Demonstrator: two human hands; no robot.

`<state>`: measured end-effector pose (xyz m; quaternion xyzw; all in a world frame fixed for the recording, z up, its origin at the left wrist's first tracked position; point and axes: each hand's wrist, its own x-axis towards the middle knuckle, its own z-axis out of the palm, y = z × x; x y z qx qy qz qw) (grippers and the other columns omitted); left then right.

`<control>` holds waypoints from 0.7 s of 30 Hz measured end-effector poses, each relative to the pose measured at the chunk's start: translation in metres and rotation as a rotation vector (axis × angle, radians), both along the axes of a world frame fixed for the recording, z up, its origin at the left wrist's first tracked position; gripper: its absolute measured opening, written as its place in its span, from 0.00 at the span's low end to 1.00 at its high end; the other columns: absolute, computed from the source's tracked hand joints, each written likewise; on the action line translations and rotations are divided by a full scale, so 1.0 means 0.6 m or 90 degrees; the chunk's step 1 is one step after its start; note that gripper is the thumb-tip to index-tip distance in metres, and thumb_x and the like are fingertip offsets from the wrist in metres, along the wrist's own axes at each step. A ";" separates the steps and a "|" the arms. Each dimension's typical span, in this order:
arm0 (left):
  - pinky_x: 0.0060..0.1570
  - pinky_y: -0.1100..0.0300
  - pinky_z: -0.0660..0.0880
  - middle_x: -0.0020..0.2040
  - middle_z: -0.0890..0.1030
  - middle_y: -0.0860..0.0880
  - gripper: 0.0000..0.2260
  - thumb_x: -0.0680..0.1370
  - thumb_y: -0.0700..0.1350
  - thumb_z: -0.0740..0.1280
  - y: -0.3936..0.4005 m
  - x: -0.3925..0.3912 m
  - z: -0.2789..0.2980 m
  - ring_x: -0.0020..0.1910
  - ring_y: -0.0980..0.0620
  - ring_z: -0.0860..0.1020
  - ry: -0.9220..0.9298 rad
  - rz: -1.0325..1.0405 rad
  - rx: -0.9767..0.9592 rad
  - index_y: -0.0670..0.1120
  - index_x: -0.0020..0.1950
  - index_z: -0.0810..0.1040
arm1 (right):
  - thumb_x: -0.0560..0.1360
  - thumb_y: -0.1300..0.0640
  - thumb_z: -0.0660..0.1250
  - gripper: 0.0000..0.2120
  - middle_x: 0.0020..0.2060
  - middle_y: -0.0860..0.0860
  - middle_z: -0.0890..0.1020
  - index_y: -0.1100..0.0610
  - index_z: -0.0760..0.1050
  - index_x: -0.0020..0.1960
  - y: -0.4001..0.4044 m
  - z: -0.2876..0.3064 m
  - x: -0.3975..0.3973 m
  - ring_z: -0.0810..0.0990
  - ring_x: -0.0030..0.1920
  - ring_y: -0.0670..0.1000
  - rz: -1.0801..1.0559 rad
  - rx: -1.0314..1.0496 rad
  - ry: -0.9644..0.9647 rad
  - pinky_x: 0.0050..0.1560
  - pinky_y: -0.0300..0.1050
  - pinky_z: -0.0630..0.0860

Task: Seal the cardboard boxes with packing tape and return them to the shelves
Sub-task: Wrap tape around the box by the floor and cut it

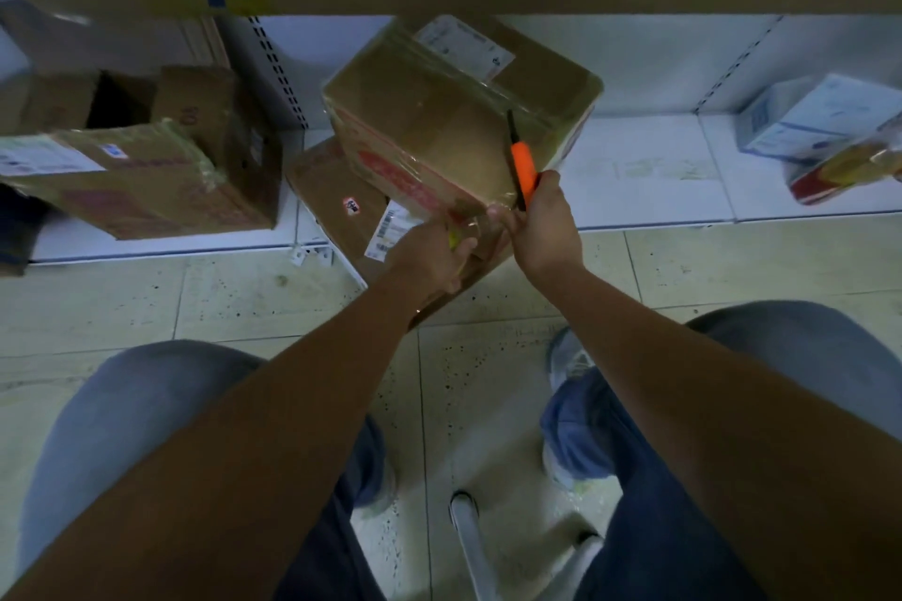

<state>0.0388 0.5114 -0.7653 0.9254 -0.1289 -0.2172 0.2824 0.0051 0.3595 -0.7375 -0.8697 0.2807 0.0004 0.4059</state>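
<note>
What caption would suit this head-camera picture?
Right hand holds an orange cutter at a taped cardboard box; left hand pulls tape.

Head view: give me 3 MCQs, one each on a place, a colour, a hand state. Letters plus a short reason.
1. What does the taped box rest on?
A. another box
B. bare floor
C. a chair

2. What colour is the cutter handle?
A. blue
B. orange
C. green

3. What is the right hand doing?
A. hanging open
B. lying flat on the shelf
C. holding the cutter

Answers:
1 A: it sits tilted on a flatter box at the shelf edge.
2 B: the handle is bright orange with a dark tip.
3 C: its grip wraps the handle at the box's near corner, while the left hand holds the tape there.
</note>
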 end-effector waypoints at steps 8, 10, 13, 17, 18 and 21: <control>0.57 0.54 0.77 0.56 0.81 0.51 0.04 0.81 0.48 0.66 0.037 0.029 -0.002 0.54 0.51 0.80 0.070 -0.079 -0.183 0.55 0.54 0.77 | 0.82 0.57 0.63 0.08 0.45 0.53 0.74 0.59 0.66 0.56 0.001 0.062 -0.002 0.76 0.45 0.55 0.086 -0.094 0.037 0.45 0.53 0.75; 0.60 0.51 0.76 0.56 0.81 0.54 0.06 0.79 0.54 0.65 0.040 0.031 -0.008 0.56 0.52 0.80 0.034 -0.076 -0.187 0.64 0.53 0.76 | 0.84 0.57 0.59 0.07 0.43 0.53 0.74 0.60 0.67 0.58 0.015 0.093 -0.028 0.75 0.40 0.54 0.116 -0.123 0.041 0.42 0.51 0.73; 0.66 0.49 0.72 0.61 0.79 0.52 0.12 0.81 0.46 0.65 0.037 0.032 -0.003 0.60 0.53 0.77 0.025 -0.088 -0.177 0.51 0.65 0.77 | 0.85 0.54 0.55 0.10 0.36 0.50 0.75 0.59 0.67 0.61 0.052 0.103 -0.102 0.75 0.34 0.50 0.194 -0.143 0.101 0.37 0.46 0.72; 0.66 0.48 0.72 0.64 0.79 0.46 0.14 0.81 0.42 0.66 0.037 0.026 0.002 0.64 0.47 0.77 0.036 -0.085 -0.194 0.44 0.67 0.74 | 0.85 0.58 0.54 0.14 0.46 0.57 0.79 0.64 0.67 0.67 0.090 0.075 -0.144 0.80 0.42 0.54 0.308 -0.214 0.204 0.38 0.45 0.74; 0.66 0.47 0.72 0.64 0.79 0.46 0.15 0.81 0.43 0.66 0.038 0.025 -0.002 0.64 0.47 0.77 0.043 -0.076 -0.199 0.44 0.67 0.74 | 0.84 0.60 0.54 0.13 0.49 0.59 0.80 0.65 0.68 0.66 0.091 0.074 -0.136 0.81 0.46 0.57 0.296 -0.211 0.220 0.40 0.46 0.73; 0.66 0.48 0.72 0.64 0.79 0.48 0.16 0.80 0.46 0.67 0.037 0.025 -0.003 0.64 0.48 0.76 0.053 -0.056 -0.190 0.46 0.68 0.74 | 0.84 0.62 0.55 0.11 0.50 0.58 0.80 0.64 0.71 0.63 0.084 0.074 -0.110 0.82 0.51 0.57 0.239 -0.208 0.253 0.44 0.47 0.75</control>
